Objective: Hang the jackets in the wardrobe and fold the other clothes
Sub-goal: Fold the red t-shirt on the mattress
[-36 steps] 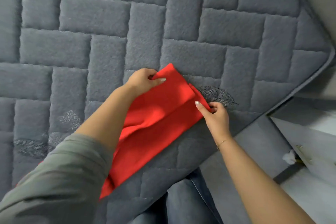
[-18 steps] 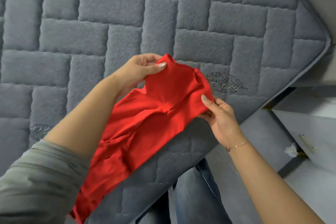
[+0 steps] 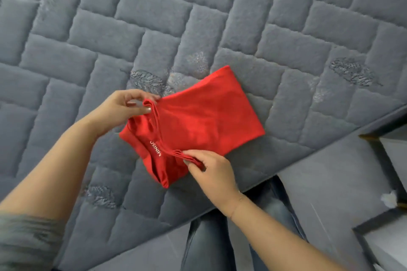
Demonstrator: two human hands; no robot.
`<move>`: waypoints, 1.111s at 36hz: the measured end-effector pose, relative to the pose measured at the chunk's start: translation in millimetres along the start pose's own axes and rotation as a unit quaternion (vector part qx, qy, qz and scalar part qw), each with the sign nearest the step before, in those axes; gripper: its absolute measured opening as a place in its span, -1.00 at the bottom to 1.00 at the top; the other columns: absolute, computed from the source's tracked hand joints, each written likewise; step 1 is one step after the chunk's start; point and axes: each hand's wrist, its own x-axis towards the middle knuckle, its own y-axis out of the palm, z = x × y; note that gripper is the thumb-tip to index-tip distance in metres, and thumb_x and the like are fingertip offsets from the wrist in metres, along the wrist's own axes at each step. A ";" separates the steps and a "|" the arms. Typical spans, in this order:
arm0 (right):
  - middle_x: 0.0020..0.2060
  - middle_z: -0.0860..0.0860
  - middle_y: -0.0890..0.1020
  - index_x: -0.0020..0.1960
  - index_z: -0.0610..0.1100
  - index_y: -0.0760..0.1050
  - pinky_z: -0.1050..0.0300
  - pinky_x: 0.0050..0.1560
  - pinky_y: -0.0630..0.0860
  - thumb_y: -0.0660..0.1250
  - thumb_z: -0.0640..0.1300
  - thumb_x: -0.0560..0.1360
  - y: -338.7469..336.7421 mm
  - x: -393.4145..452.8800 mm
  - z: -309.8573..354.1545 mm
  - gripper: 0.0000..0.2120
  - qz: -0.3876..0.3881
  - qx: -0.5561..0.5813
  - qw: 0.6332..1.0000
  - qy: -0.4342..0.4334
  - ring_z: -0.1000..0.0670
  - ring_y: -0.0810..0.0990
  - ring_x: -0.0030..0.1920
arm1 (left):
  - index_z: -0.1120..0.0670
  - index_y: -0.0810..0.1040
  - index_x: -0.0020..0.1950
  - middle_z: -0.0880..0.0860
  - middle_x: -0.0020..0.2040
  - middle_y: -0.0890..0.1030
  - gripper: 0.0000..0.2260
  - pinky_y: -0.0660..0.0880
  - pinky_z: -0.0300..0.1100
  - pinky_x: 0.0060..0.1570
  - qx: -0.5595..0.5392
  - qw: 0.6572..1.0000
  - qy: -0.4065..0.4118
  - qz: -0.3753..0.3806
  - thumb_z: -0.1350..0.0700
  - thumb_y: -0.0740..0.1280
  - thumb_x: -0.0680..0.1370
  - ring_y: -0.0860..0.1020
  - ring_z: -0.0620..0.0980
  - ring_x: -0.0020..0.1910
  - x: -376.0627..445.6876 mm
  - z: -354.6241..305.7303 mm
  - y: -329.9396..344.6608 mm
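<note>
Garment (image 3: 204,116): being folded on the bed (image 3: 154,17), near its edge.
Left hand (image 3: 123,110): pinching one corner.
Right hand (image 3: 211,174): pinching the other.
Advice: edges being aligned before pressing flat.

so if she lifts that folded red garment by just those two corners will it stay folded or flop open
Probably flop. The red garment looks like thin, soft knit: its layered edges droop between the left hand and right hand, so the fold likely opens without support underneath. It seems light, since fingertip pinches hold it. The fuzzy quilted mattress cover would likely grip it, so pushing may bunch it.
</note>
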 end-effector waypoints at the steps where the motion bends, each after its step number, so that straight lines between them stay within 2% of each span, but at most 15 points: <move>1: 0.02 0.07 0.71 0.10 -0.08 0.67 0.10 0.09 0.53 0.42 -0.22 0.46 14.5 -1.9 -1.7 -0.77 0.007 -0.037 0.999 -0.009 0.03 0.65 0.05 | 0.18 0.60 0.04 0.10 0.32 0.53 -0.78 0.38 -0.20 0.27 0.044 0.999 0.005 -0.024 0.43 0.37 0.48 0.51 -0.12 0.21 -4.6 14.1 -0.4; 5: 0.03 -0.02 0.71 0.14 -0.16 0.65 0.05 0.01 0.57 0.39 -0.29 0.46 49.4 -6.9 -12.6 -0.73 0.045 -0.113 0.992 -0.039 -0.10 0.65 0.04 | 0.23 0.62 0.12 0.14 0.30 0.46 -0.70 0.28 -0.09 0.37 0.107 0.990 0.016 -0.094 0.48 0.37 0.45 0.36 0.07 0.41 -12.2 55.7 6.5; 8: 0.03 -0.06 0.71 0.11 -0.20 0.66 0.06 -0.07 0.62 0.44 -0.33 0.41 61.1 -12.4 -21.2 -0.72 0.060 -0.121 0.987 -0.092 -0.09 0.69 -0.02 | 0.25 0.63 0.13 0.27 0.32 0.46 -0.68 0.31 -0.07 0.33 0.158 0.980 0.028 -0.121 0.50 0.36 0.43 0.40 0.17 0.39 -11.5 73.5 12.1; 10: 0.09 -0.07 0.69 0.17 -0.22 0.64 0.04 0.03 0.61 0.44 -0.32 0.43 65.5 -16.1 -28.4 -0.69 0.076 -0.117 0.984 -0.112 -0.08 0.67 0.06 | 0.26 0.64 0.13 0.32 0.33 0.45 -0.67 0.34 -0.08 0.28 0.193 0.973 0.033 -0.124 0.47 0.36 0.41 0.43 0.21 0.35 -11.0 78.6 15.0; 14: 0.34 -0.10 0.51 0.32 -0.22 0.52 -0.07 0.45 0.29 0.42 -0.26 0.42 65.8 -19.6 -46.5 -0.53 0.112 -0.153 0.963 -0.192 -0.12 0.43 0.39 | 0.23 0.66 0.12 0.21 0.38 0.44 -0.50 0.26 -0.12 0.41 0.091 0.987 -0.020 -0.133 0.17 0.17 0.26 0.38 0.09 0.40 -12.4 72.5 20.2; 17: 0.51 -0.11 0.26 0.49 -0.12 0.31 -0.11 0.54 0.02 0.42 -0.18 0.33 65.4 -19.7 -55.5 -0.26 0.086 -0.259 0.934 -0.232 -0.11 0.17 0.52 | 0.15 0.63 0.00 0.14 0.26 0.50 -0.68 0.27 -0.13 0.39 0.055 0.981 -0.043 -0.181 -0.03 0.31 0.39 0.41 0.05 0.33 -3.6 74.8 26.0; 20: 0.55 -0.11 0.16 0.55 -0.10 0.16 -0.16 0.52 -0.01 0.52 -0.07 0.21 69.4 -11.5 -61.8 -0.01 0.111 -0.367 0.900 -0.207 -0.11 0.11 0.55 | 0.01 0.47 0.05 0.06 0.13 0.44 -0.61 0.36 -0.08 0.28 0.077 0.975 -0.073 -0.196 -0.18 0.49 0.42 0.43 -0.01 0.16 8.9 86.8 33.0; 22: 0.54 -0.10 0.19 0.55 -0.10 0.17 -0.17 0.49 0.03 0.55 0.01 0.22 73.0 -1.1 -64.7 -0.01 0.119 -0.402 0.888 -0.189 -0.12 0.17 0.54 | 0.01 0.43 0.14 0.03 0.13 0.39 -0.54 0.35 -0.16 0.21 0.097 0.975 -0.097 -0.172 -0.16 0.51 0.40 0.40 -0.05 0.10 15.9 91.4 37.3; 24: 0.53 -0.09 0.22 0.54 -0.08 0.20 -0.17 0.48 0.08 0.52 -0.04 0.29 76.5 7.8 -63.9 -0.10 0.108 -0.417 0.883 -0.187 -0.10 0.22 0.52 | 0.03 0.46 0.09 0.03 0.06 0.40 -0.59 0.35 -0.20 0.07 0.153 0.967 -0.108 -0.170 -0.16 0.49 0.42 0.40 -0.05 0.02 20.8 93.6 38.3; 27: 0.46 -0.10 0.36 0.46 -0.12 0.36 -0.17 0.46 0.21 0.37 -0.32 0.35 79.1 13.8 -60.2 -0.31 0.083 -0.341 0.915 -0.197 -0.11 0.33 0.47 | 0.09 0.49 -0.06 -0.01 -0.23 0.47 -0.70 0.33 -0.16 -0.28 0.158 0.966 -0.115 -0.169 -0.10 0.47 0.46 0.42 -0.02 -0.21 17.4 89.0 36.0; 29: 0.42 -0.14 0.41 0.41 -0.20 0.42 -0.15 0.45 0.23 0.26 -0.40 0.31 74.1 15.2 -57.5 -0.34 0.101 -0.247 0.944 -0.191 -0.15 0.36 0.45 | 0.05 0.44 -0.15 -0.05 -0.30 0.44 -0.73 0.32 -0.19 -0.37 0.125 0.972 -0.126 -0.154 -0.05 0.47 0.47 0.39 -0.06 -0.31 9.3 84.0 36.0; 33: 0.25 -0.14 0.58 0.28 -0.28 0.52 0.01 0.38 0.36 0.19 -0.53 0.30 41.7 6.5 -42.8 -0.43 0.117 -0.036 0.986 -0.113 -0.10 0.53 0.30 | -0.04 0.43 -0.12 0.00 -0.26 0.51 -0.78 0.39 -0.26 -0.46 -0.073 0.978 -0.145 -0.132 0.07 0.49 0.47 0.44 -0.11 -0.43 -25.3 69.3 44.7; 35: 0.05 0.00 0.66 0.13 -0.24 0.57 0.17 0.18 0.47 0.20 -0.57 0.38 16.2 -1.5 -27.0 -0.56 0.088 0.044 0.994 -0.041 0.04 0.59 0.09 | -0.09 0.50 0.08 0.00 -0.27 0.53 -0.76 0.40 -0.31 -0.51 -0.192 0.964 -0.130 -0.131 0.13 0.46 0.50 0.44 -0.13 -0.49 -51.5 55.0 51.2; 37: -0.19 0.06 0.60 -0.07 -0.27 0.55 0.13 -0.07 0.43 0.23 -0.54 0.47 -12.2 -6.4 -8.1 -0.76 0.074 0.088 0.993 0.037 0.08 0.48 -0.09 | -0.13 0.52 0.20 -0.05 -0.35 0.55 -0.69 0.39 -0.36 -0.52 -0.240 0.958 -0.097 -0.126 0.21 0.37 0.54 0.45 -0.17 -0.52 -77.7 38.3 57.9; 40: -0.31 0.02 0.56 -0.12 -0.45 0.50 0.12 -0.18 0.43 0.22 -0.50 0.53 -56.5 -7.9 27.8 -0.89 0.083 0.167 0.976 0.116 0.09 0.45 -0.21 | -0.04 0.65 0.00 -0.03 -0.28 0.64 -0.78 0.42 -0.31 -0.39 -0.268 0.956 -0.067 -0.095 0.24 0.28 0.56 0.51 -0.11 -0.40 -112.5 6.6 63.2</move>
